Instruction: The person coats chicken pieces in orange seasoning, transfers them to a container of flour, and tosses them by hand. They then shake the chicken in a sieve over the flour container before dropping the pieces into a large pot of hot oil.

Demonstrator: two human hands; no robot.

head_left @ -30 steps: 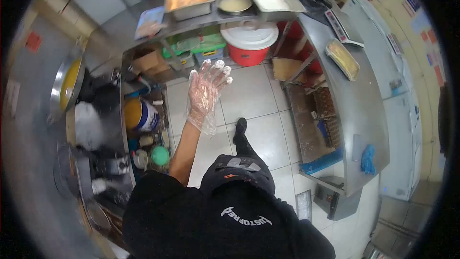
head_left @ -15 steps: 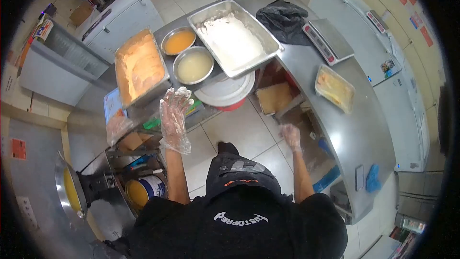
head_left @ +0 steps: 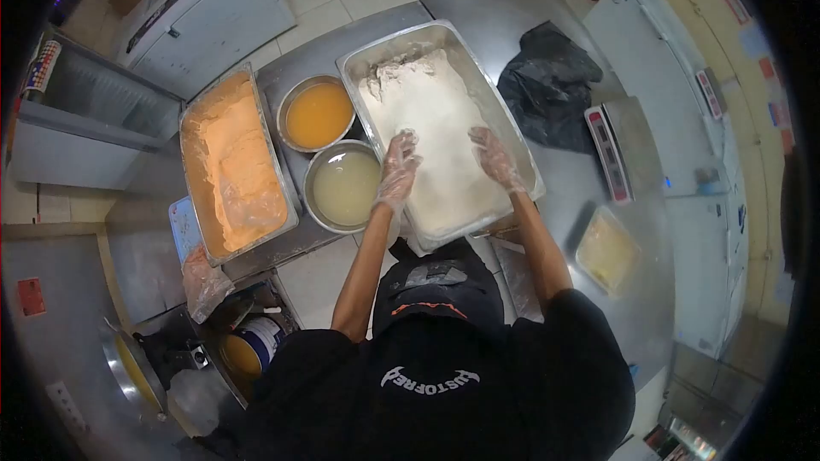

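Note:
A deep metal tray [head_left: 352,77] holds a wide bed of white flour [head_left: 437,107], rough and lumpy at the far end and smoother nearer to me. My left hand [head_left: 399,162], in a clear plastic glove, is over the left side of the flour with its fingers stretched out. Across from it, my right hand [head_left: 497,158] reaches over the right side, gloved too, fingers apart. Neither hand holds anything. Left of the tray stand a bowl of orange liquid [head_left: 319,116] and a bowl of cloudy pale liquid [head_left: 343,186].
A tray of orange powder [head_left: 243,166] sits on the left of the steel counter [head_left: 478,13]. To the right are a black plastic bag [head_left: 551,85], a scale [head_left: 628,149] and a plastic container [head_left: 607,252]. A wok [head_left: 137,371] stands at lower left.
I have come closer to the counter. Both hands have moved up and inward over the flour tray, the left from near the orange powder tray, the right from beside the counter's inner edge.

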